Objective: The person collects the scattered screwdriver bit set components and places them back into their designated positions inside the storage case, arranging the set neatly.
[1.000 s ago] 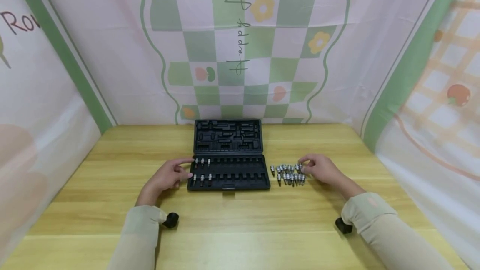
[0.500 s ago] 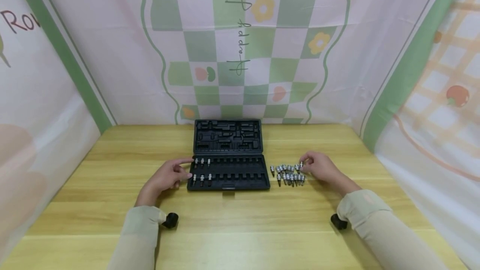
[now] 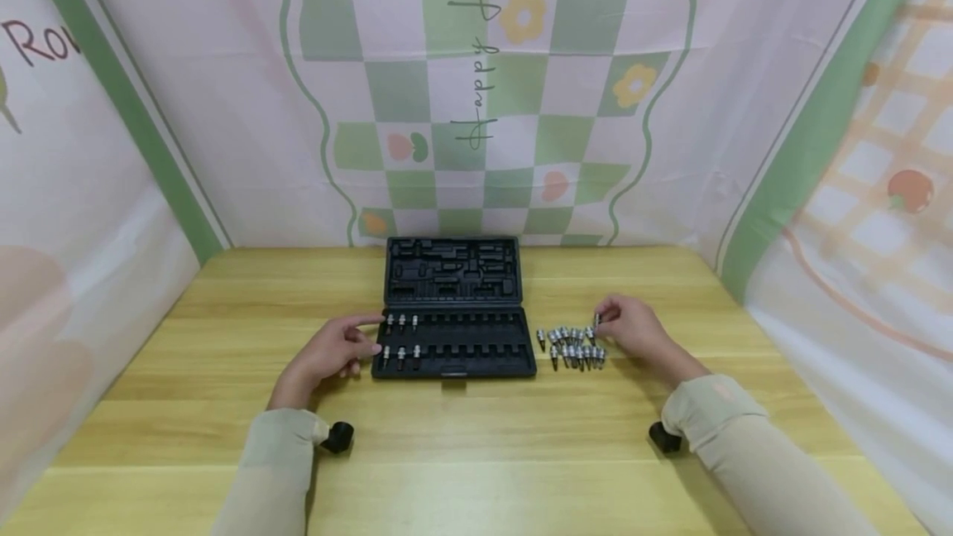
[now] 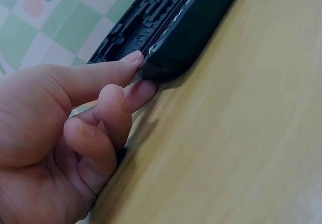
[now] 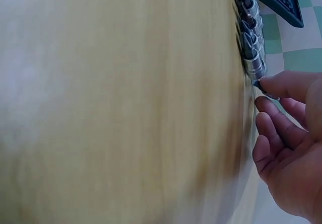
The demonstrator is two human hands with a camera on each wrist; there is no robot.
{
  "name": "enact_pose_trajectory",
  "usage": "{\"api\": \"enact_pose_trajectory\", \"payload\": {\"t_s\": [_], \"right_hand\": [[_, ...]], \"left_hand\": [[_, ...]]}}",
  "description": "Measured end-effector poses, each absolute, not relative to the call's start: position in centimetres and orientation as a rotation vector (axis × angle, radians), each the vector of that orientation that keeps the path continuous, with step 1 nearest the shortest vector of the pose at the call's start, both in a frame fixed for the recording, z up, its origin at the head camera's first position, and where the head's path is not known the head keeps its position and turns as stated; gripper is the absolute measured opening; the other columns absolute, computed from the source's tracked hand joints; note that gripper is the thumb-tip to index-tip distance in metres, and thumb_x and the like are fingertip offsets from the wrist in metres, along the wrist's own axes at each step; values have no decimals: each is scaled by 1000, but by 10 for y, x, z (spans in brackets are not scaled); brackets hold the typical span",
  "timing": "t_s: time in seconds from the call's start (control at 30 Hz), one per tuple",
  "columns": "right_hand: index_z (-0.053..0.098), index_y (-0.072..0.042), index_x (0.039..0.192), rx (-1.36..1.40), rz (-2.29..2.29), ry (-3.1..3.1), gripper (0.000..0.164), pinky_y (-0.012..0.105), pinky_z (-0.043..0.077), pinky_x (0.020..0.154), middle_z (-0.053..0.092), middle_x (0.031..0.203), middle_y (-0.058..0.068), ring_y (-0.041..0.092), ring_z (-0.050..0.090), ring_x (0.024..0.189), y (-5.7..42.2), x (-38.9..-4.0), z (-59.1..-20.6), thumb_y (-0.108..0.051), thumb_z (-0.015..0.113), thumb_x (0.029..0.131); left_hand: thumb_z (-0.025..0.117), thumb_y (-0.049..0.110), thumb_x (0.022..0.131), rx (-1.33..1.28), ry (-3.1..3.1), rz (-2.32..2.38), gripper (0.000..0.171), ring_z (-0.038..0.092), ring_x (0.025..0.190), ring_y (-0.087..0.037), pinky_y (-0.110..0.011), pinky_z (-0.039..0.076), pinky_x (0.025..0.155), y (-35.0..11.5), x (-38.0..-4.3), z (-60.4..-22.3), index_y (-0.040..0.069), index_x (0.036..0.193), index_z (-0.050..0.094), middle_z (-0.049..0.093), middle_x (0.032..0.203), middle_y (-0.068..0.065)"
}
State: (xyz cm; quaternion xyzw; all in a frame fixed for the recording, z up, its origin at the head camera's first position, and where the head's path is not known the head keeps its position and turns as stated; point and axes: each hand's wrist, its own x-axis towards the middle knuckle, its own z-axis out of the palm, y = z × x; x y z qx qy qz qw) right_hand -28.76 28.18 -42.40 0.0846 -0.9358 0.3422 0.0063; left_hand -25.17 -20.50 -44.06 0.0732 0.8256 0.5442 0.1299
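A black tool case (image 3: 454,336) lies unfolded on the table, with several bit sockets (image 3: 402,354) slotted in two rows at its left. My left hand (image 3: 332,347) holds the case's left edge. Its thumb (image 4: 132,57) lies at the rim, one fingertip shows lower down, and the others are curled. To the right of the case lies a cluster of loose bit sockets (image 3: 572,346), silver with dark tips. Over this cluster's right end, my right hand (image 3: 631,327) pinches one bit socket (image 3: 597,320) between thumb and forefinger. Its dark tip (image 5: 261,88) shows in the right wrist view.
The wooden table (image 3: 476,453) extends on all sides of the case. The case's moulded lid (image 3: 452,271) lies folded back toward a patterned cloth wall (image 3: 476,89). Black wrist cameras (image 3: 339,437) sit below both sleeves.
My right hand has drawn a bit socket up out of the right end of the cluster, shifting slightly away and left. My left hand stays at the case edge.
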Motion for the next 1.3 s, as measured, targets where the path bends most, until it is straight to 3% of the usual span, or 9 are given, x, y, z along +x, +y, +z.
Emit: {"api": "enact_pose_trajectory", "payload": {"t_s": [0.43,1.3], "right_hand": [[63,0,103,215,1094,-2847,20,47,49,82,65,96,15,32,61,92,275,-293,-424,-2,69,84],[65,1,106,256,1242,-2798,18,39,52,75,66,95,13,27,61,88,230,-298,-420,-4,69,89]], "left_hand": [[65,9,94,221,2385,1591,52,56,53,-17,-27,43,43,-207,-254,-442,13,143,50,66,94,-13],[65,9,94,234,2417,1558,52,53,50,-15,-26,41,41,-206,-252,-440,12,143,49,66,90,-12]]}}
